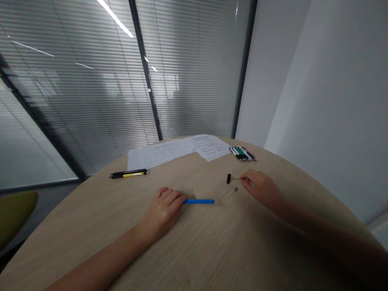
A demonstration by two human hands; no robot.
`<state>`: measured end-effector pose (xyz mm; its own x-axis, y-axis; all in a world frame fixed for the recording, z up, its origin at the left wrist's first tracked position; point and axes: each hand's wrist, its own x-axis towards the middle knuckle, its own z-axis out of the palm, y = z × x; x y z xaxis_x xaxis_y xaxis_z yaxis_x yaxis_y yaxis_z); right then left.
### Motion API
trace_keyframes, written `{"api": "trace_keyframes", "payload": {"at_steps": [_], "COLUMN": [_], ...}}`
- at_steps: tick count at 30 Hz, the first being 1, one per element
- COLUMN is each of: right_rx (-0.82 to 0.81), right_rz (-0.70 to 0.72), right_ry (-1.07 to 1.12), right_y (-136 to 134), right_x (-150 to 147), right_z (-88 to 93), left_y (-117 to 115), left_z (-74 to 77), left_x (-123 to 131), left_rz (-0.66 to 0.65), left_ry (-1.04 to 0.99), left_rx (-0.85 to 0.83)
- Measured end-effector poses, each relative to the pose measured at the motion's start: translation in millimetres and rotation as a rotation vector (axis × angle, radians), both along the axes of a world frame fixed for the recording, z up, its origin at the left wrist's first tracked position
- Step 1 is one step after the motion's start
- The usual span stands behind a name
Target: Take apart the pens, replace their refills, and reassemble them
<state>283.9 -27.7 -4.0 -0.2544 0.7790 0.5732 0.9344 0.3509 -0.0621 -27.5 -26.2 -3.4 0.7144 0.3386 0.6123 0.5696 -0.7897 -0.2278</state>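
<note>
A: Item one, hands?

B: Left hand, lower centre of the frame, knuckles up on the table. Fingers curled over the left end of the blue pen. Whether they grip it or only cover it cannot be told.

A: The pen itself?

B: Lying flat, mid-frame, tip pointing right, between the two hands.

A: Item two?

B: Right hand, right of centre, well apart from the left. Thumb and forefinger drawn together in a pinch. What they pinch is too thin to make out.

A: Near it?

B: Black cap, just left of the fingertips, not touched. Small grey bit, just below the cap, also lying free.

A: Farther out?

B: Two pens, black and yellow, side by side, left of centre. White sheets, printed and overlapping, at the far edge of the table. Row of markers, to the right of the sheets, touching each other.

A: Surroundings?

B: Glass with closed blinds, upper left and centre. White wall, upper right. Green chair, lower left edge, partly cut off.
</note>
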Motion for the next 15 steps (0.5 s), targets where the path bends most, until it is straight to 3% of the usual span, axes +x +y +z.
{"api": "trace_keyframes", "payload": {"at_steps": [4,7,15], "right_rx": [0.076,0.144,0.256], "right_rz": [0.166,0.280,0.353], "right_ry": [0.202,0.170,0.063], "right_y": [-33,-50,-53], "right_x": [-21,-36,-41], "right_z": [15.1,15.1,10.7], "left_y": [-3,-7,-7], "left_z": [1.0,2.0,-0.1], "left_x": [3,5,7], "left_rz": [0.003,-0.005,-0.013], "left_ry": [0.048,0.063,0.038], "left_rx": [0.003,0.009,0.040]}}
